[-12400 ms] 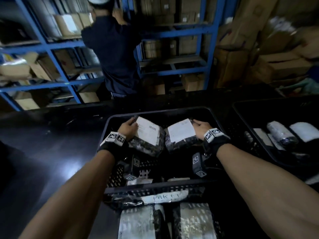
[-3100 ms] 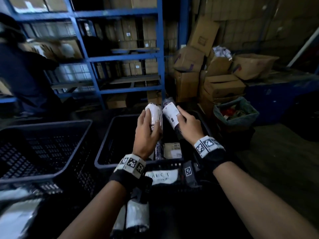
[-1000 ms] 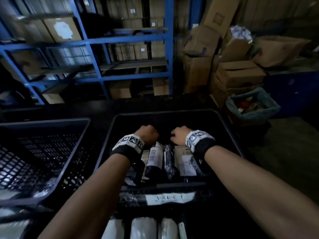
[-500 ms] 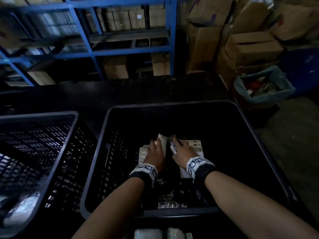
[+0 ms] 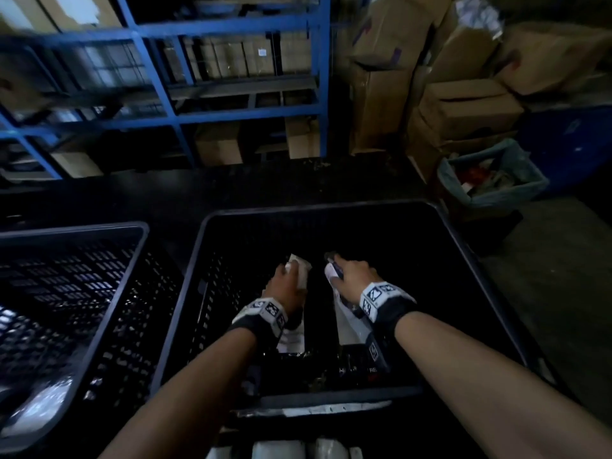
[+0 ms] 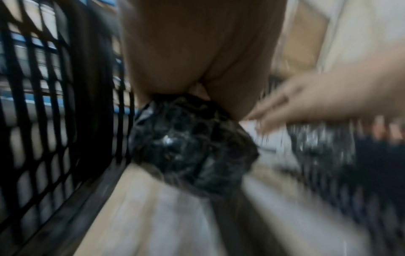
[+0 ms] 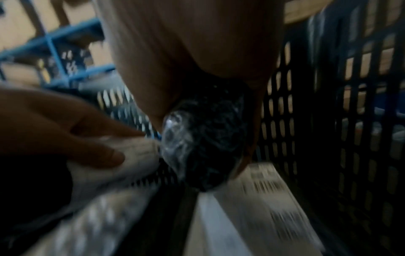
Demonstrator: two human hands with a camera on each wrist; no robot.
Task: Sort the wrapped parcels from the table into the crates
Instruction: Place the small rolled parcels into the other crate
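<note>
Wrapped parcels, two of them, are inside the black mesh crate straight ahead, one under each of the person's hands. The left hand has its fingers curled round a parcel in dark plastic wrap with a white label on top. The right hand is closed round a second dark-wrapped parcel, also labelled in white.

Both parcels look long and roll-shaped. In the head view each lies with its long axis running away from the person, from the near crate wall toward the far one. They sit roughly parallel, side by side, with a dark gap between them. The far ends poke out beyond the fingers. Whether they rest fully on the crate floor or on flat labelled parcels beneath is unclear, as the wrist views are blurred.

The step in hand appears to be setting this pair down in the crate. The next move probably calls for letting go of both, lifting the hands clear of the crate walls, and reaching back for more. Further pale wrapped parcels show at the bottom edge of the head view, on the near side of the crate. A second mesh crate stands to the left on the dark counter.
</note>
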